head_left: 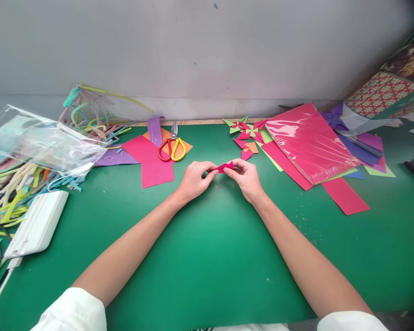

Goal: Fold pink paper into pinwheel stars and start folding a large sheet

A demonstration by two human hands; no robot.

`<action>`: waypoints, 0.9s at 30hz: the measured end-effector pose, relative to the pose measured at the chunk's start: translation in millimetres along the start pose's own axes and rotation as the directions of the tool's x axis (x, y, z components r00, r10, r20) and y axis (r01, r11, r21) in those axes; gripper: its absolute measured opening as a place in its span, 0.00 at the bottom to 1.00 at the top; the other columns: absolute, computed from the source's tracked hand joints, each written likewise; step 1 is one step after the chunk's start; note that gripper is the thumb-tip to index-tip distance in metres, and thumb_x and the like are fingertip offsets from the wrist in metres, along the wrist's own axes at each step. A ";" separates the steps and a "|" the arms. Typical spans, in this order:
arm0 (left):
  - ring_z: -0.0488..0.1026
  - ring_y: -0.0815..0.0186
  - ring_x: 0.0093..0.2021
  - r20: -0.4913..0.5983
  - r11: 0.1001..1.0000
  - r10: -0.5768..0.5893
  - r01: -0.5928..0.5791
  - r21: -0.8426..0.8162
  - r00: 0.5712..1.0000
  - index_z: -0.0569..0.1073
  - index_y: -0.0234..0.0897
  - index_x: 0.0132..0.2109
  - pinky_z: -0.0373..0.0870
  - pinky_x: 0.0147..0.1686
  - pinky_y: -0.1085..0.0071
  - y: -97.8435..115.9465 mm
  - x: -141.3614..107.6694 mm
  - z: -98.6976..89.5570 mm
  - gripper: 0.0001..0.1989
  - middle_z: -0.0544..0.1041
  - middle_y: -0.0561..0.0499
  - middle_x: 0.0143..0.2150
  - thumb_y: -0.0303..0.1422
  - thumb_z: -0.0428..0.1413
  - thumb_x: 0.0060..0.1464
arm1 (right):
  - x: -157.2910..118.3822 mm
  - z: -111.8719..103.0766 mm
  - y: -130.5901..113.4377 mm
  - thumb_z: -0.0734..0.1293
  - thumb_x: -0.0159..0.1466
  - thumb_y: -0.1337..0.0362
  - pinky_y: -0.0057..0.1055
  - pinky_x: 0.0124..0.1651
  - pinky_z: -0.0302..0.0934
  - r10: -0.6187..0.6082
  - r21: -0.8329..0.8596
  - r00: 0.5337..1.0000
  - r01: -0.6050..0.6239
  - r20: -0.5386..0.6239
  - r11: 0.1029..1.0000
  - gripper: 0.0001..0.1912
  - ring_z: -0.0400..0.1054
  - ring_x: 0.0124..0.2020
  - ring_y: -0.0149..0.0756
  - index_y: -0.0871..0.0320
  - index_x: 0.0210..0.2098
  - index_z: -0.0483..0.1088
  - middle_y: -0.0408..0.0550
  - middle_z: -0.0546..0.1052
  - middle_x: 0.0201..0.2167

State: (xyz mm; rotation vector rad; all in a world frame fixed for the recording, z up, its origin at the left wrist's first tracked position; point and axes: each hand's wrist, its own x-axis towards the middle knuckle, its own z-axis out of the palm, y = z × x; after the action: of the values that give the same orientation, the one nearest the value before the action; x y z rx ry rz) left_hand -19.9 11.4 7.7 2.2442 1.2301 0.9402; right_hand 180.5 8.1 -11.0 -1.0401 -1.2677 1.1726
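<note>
A small folded piece of red paper [225, 167] is pinched between both hands above the green table [207, 257]. My left hand [197, 178] grips its left end between thumb and fingers. The right end is held the same way by my right hand [245, 179]. Just beyond my right hand lie several folded paper pieces [247, 153] in red and orange. Behind these are red and green paper stars [251, 131]. Scissors [172, 147] with one red and one yellow handle rest on coloured paper, to the left beyond my left hand.
Red paper [157, 161] lies under the scissors. At right, a clear-wrapped pack of red paper [310, 142] covers other sheets, with a red strip [345, 196] beside it. A white power bank [37, 223], pipe cleaners [12, 197] and a plastic bag [44, 138] crowd the left. A wall stands behind.
</note>
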 end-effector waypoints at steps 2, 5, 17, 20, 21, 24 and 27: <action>0.79 0.61 0.41 0.018 1.000 0.017 -0.017 0.018 1.000 0.79 0.40 0.43 0.66 0.46 0.64 -0.3 -0.1 0.6 0.08 0.84 0.52 0.40 0.36 0.56 0.68 | -0.3 0.2 -0.8 0.78 0.58 0.53 0.36 0.45 0.70 -0.009 -0.031 1.000 0.009 -0.005 0.999 0.14 0.74 0.38 0.39 0.54 0.34 0.76 0.44 0.79 0.34; 0.79 0.60 0.44 0.045 0.998 0.041 -0.044 0.051 0.998 0.79 0.40 0.46 0.66 0.47 0.63 1.3 -0.3 0.5 0.11 0.84 0.50 0.43 0.39 0.54 0.69 | -0.7 0.5 -1.1 0.77 0.60 0.52 0.36 0.44 0.70 -0.029 -0.072 1.000 0.029 0.003 0.997 0.14 0.74 0.38 0.40 0.54 0.34 0.75 0.44 0.79 0.34; 0.75 0.63 0.42 0.002 0.992 0.096 -0.096 0.078 0.995 0.74 0.39 0.43 0.64 0.47 0.64 8.4 -3.4 -0.1 0.07 0.79 0.50 0.40 0.34 0.53 0.69 | -5.6 4.5 -2.9 0.74 0.64 0.58 0.37 0.46 0.69 -0.090 -0.225 0.988 0.117 0.128 0.967 0.07 0.74 0.39 0.39 0.54 0.36 0.76 0.45 0.78 0.35; 0.74 0.64 0.40 0.000 0.998 0.063 -0.063 0.012 0.998 0.73 0.39 0.42 0.64 0.45 0.66 9.7 -2.1 -1.8 0.05 0.78 0.51 0.39 0.32 0.53 0.68 | -4.7 4.2 -3.8 0.75 0.62 0.56 0.36 0.45 0.70 -0.069 -0.141 0.991 0.084 0.112 0.986 0.10 0.74 0.38 0.38 0.54 0.36 0.74 0.43 0.77 0.35; 0.74 0.65 0.39 0.000 0.998 0.053 -0.053 -0.016 0.999 0.73 0.39 0.41 0.65 0.44 0.66 10.0 -1.4 -2.2 0.05 0.77 0.51 0.38 0.32 0.53 0.68 | -4.4 4.0 -3.9 0.76 0.62 0.55 0.36 0.45 0.71 -0.062 -0.120 0.993 0.074 0.103 0.990 0.12 0.74 0.37 0.38 0.53 0.36 0.73 0.43 0.77 0.34; 0.71 0.66 0.34 0.032 0.996 0.016 -0.013 -0.089 0.999 0.73 0.38 0.40 0.65 0.39 0.68 9.1 0.3 -2.3 0.06 0.76 0.52 0.35 0.33 0.53 0.67 | -3.8 3.1 -4.8 0.77 0.60 0.53 0.37 0.45 0.72 -0.054 -0.087 0.996 0.060 0.072 0.994 0.15 0.75 0.37 0.39 0.53 0.36 0.72 0.43 0.77 0.34; 0.70 0.67 0.30 0.104 0.978 -0.044 0.064 -0.198 0.994 0.73 0.39 0.42 0.65 0.34 0.69 6.0 1.1 -1.5 0.08 0.75 0.54 0.31 0.37 0.54 0.67 | -3.8 2.2 -6.2 0.78 0.59 0.53 0.37 0.46 0.72 -0.061 -0.056 0.998 0.062 0.030 0.996 0.18 0.76 0.39 0.40 0.52 0.42 0.72 0.44 0.79 0.37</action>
State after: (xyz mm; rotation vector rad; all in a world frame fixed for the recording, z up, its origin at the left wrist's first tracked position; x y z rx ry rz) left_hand -17.2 9.3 12.9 2.0639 1.0951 0.8794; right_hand 178.8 3.4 -5.3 -1.0223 -1.3534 1.1133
